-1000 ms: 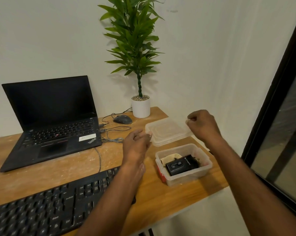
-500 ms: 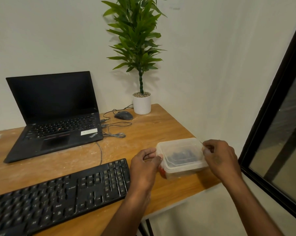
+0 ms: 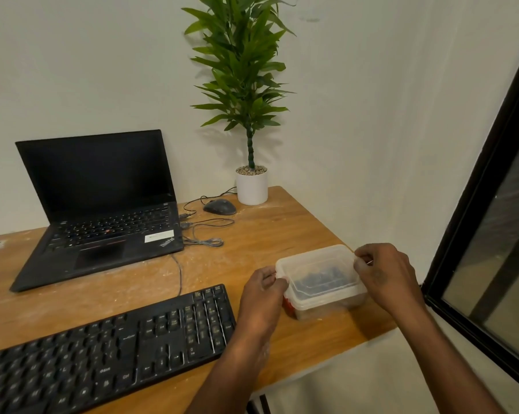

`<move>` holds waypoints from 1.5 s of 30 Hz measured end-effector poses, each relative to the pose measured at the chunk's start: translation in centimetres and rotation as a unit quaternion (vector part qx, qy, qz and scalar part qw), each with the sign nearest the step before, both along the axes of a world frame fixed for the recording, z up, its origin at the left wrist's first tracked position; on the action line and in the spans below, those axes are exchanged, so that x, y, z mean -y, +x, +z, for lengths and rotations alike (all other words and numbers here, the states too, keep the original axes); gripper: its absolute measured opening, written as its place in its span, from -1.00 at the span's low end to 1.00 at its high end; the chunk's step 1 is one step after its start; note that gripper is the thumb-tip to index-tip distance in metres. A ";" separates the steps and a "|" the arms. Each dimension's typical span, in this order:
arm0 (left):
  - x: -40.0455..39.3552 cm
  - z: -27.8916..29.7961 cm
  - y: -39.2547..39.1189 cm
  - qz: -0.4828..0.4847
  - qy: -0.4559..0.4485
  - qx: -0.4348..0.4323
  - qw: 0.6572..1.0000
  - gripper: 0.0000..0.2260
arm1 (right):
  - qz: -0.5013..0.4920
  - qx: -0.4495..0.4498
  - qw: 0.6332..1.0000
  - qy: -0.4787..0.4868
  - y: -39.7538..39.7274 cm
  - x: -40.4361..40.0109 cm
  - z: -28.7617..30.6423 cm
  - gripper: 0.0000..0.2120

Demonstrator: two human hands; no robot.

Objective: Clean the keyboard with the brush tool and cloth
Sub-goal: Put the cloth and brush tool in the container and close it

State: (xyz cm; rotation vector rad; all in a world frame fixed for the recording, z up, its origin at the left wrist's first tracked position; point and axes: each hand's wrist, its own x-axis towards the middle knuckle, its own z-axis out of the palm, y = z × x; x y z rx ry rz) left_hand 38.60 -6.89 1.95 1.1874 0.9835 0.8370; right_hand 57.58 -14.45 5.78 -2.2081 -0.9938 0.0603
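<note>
A black keyboard [image 3: 102,351] lies along the front left of the wooden desk [image 3: 261,234]. To its right stands a clear plastic box [image 3: 327,306] with its translucent lid [image 3: 318,264] sitting on top; dark items show dimly through the plastic. My left hand [image 3: 262,291] pinches the lid's left edge. My right hand [image 3: 383,276] pinches the lid's right edge. No brush or cloth can be made out apart from the blurred contents of the box.
An open black laptop [image 3: 102,204] sits at the back left, with a mouse [image 3: 220,207] and loose cables [image 3: 204,234] beside it. A potted plant [image 3: 250,183] stands at the back. The desk's right edge is close to the box; a dark window frame [image 3: 473,204] lies beyond.
The lid was held up behind the open box; both hands brought it down onto the box, and now they grip its two edges. The view has shifted slightly.
</note>
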 end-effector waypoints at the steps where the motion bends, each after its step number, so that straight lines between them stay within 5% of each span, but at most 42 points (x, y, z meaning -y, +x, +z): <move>1: 0.0 -0.1 0.0 -0.002 -0.004 0.000 1.000 -0.71 | 0.001 -0.005 1.000 -0.003 0.0 -0.1 0.0 -0.79; 12: -0.9 0.4 -0.6 -0.068 -0.053 0.004 0.996 -0.85 | 0.030 -0.303 0.949 0.083 2.1 0.8 -1.0 -0.91; 22: -1.0 0.6 -0.1 -0.045 -0.042 -0.011 0.998 -0.87 | 0.027 -0.313 0.947 0.069 2.5 0.6 -1.4 -0.87; 30: -1.2 0.7 -0.2 -0.027 -0.048 -0.008 0.998 -0.81 | 0.017 -0.430 0.899 0.076 3.7 -0.1 -1.0 -0.92; 33: -1.4 0.8 -0.3 -0.024 -0.034 -0.019 0.999 -0.78 | 0.000 -0.390 0.915 0.104 3.5 -0.4 -0.6 -0.87; 39: -1.6 1.2 -0.3 -0.002 0.067 -0.113 0.991 -0.76 | -0.048 -0.128 0.989 0.054 1.4 -0.9 -0.8 -0.65; 45: -1.4 2.8 0.2 0.000 0.279 -0.342 0.897 -0.68 | -0.054 -0.020 0.997 0.044 -0.7 -0.2 -0.5 -0.74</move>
